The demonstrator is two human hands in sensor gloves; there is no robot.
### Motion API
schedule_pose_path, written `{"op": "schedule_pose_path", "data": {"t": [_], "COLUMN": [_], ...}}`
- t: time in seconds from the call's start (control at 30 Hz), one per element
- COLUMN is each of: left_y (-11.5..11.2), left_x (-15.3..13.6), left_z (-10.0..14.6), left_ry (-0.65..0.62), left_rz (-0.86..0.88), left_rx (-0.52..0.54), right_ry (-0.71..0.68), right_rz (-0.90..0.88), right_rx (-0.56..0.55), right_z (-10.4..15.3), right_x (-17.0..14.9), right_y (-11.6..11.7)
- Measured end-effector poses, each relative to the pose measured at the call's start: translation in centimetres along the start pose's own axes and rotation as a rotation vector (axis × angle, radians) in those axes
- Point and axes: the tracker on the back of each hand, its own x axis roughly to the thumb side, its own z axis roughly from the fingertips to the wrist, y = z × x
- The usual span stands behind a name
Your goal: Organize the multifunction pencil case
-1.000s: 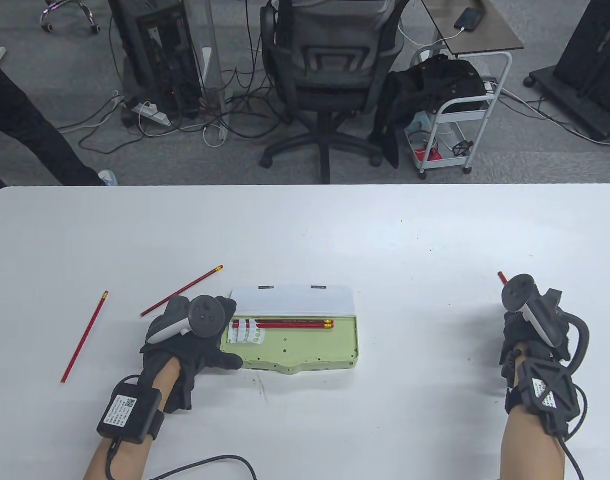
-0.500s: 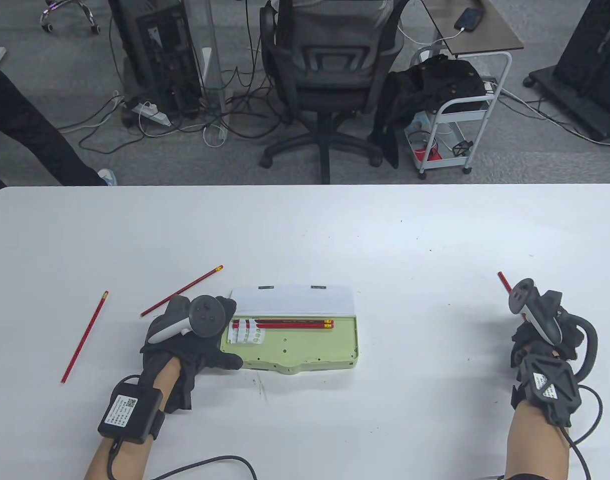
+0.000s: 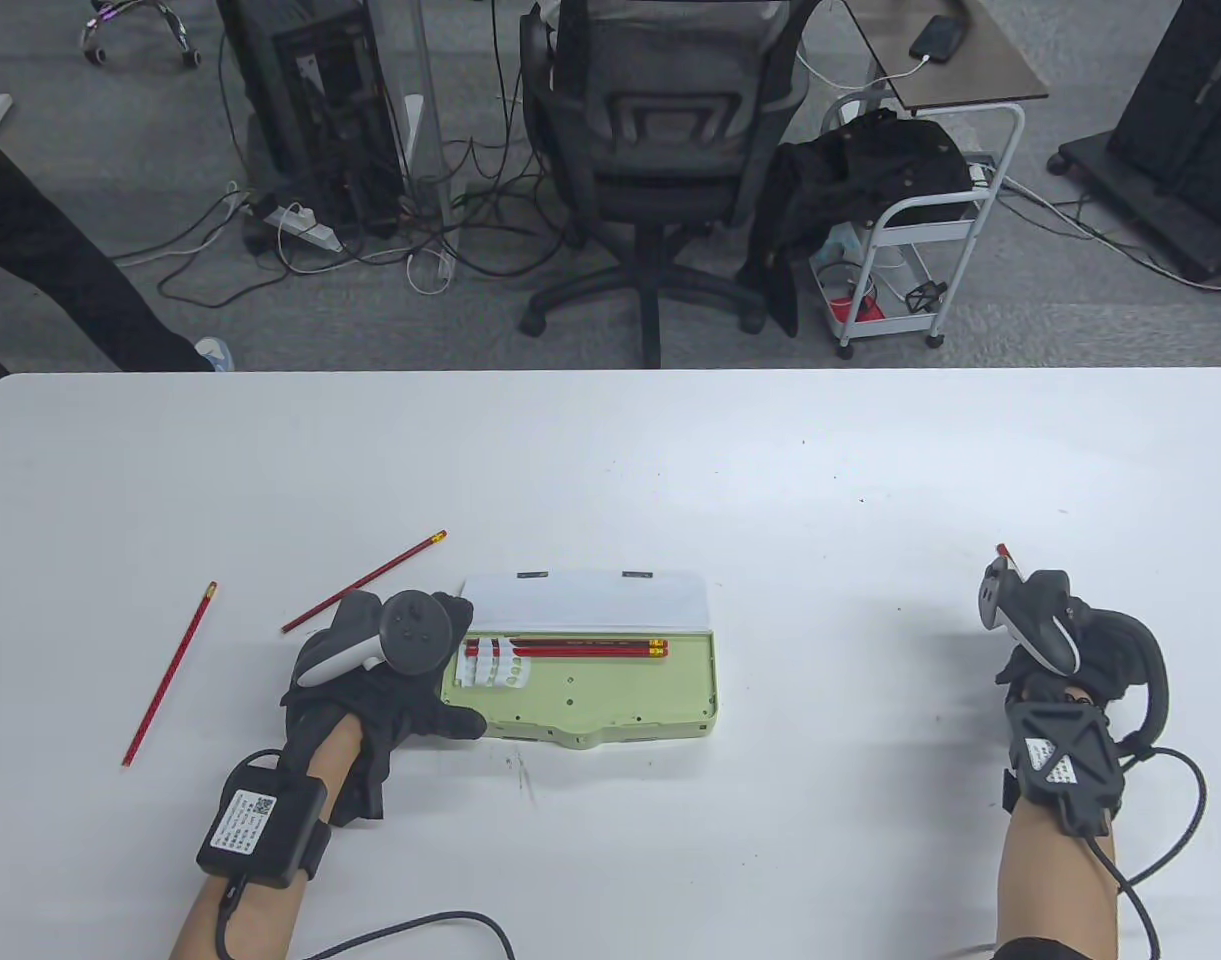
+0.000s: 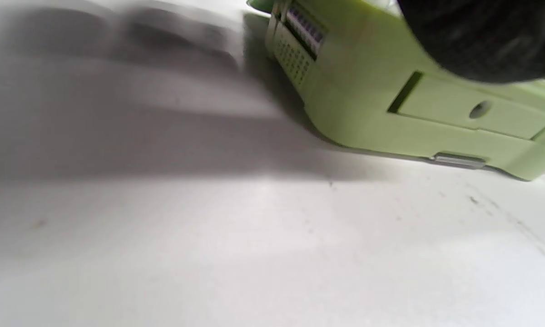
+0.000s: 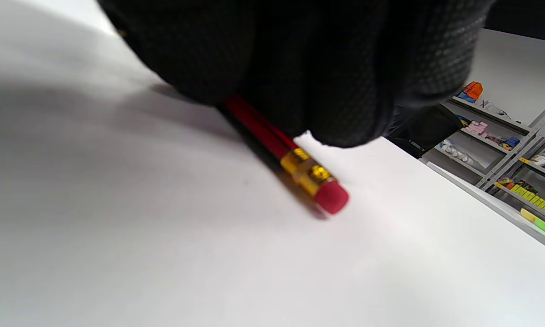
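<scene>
No legible text anywhere.

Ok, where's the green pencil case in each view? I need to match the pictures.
Table view: pencil case lies open at lower centre, the left hand at its left end.
Left wrist view: its green side fills the upper right.
Right wrist view: not in it.
Shared landmark: the white table, in all three views.

Green pencil case (image 3: pixel 610 705) w/ white lid (image 3: pixel 585 604), red pencils (image 3: pixel 590 650), black gloves (image 3: pixel 390 700), white table (image 3: pixel 670 450).
</scene>
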Motion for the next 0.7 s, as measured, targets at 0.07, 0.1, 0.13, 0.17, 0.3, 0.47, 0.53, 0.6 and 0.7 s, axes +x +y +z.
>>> {"op": "schedule_pose_path", "data": {"t": [0.07, 0.1, 0.13, 0.17, 0.3, 0.47, 0.53, 0.6, 0.7], "left_y": [0.0, 0.0, 0.0, 0.0, 0.0, 0.0, -0.1, -0.1, -0.1], "left_x": [0.0, 0.0, 0.0, 0.0, 0.0, 0.0, 0.0, 0.0, 0.0], "left_z": [0.0, 0.0, 0.0, 0.0, 0.0, 0.0, 0.0, 0.0, 0.0], "left_ry": [-0.001, -0.001, -0.002, -0.002, -0.003, -0.006, -0.008, -0.009, -0.01], "left_rz": [0.001, 0.002, 0.002, 0.003, 0.003, 0.005, 0.007, 0.006, 0.004], "left_rx": [0.0, 0.0, 0.0, 0.001, 0.001, 0.003, 0.004, 0.006, 0.005], "right_ry": [-0.003, -0.003, -0.003, -0.003, -0.008, -0.1, -0.147, -0.2, -0.278], "right_rz": [0.013, 0.014, 0.01, -0.007, -0.109, -0.285, -0.318, -0.349, -0.417], "right_rx": [0.019, 0.035, 0.051, 0.08, 0.038, -0.059, -0.112, -0.159, -0.233], "right_z": [0.0, 0.0, 0.0, 0.1, 1.2, 4.1, 5.7, 7.4, 10.3], "right_x": [0.0, 0.0, 0.0, 0.0, 0.3, 1.3, 2.2, 3.1, 5.0], "right_y": [0.1, 0.1, 0.1, -0.1, -2.3, -7.0, -9.0, -10.8, -13.3]}}
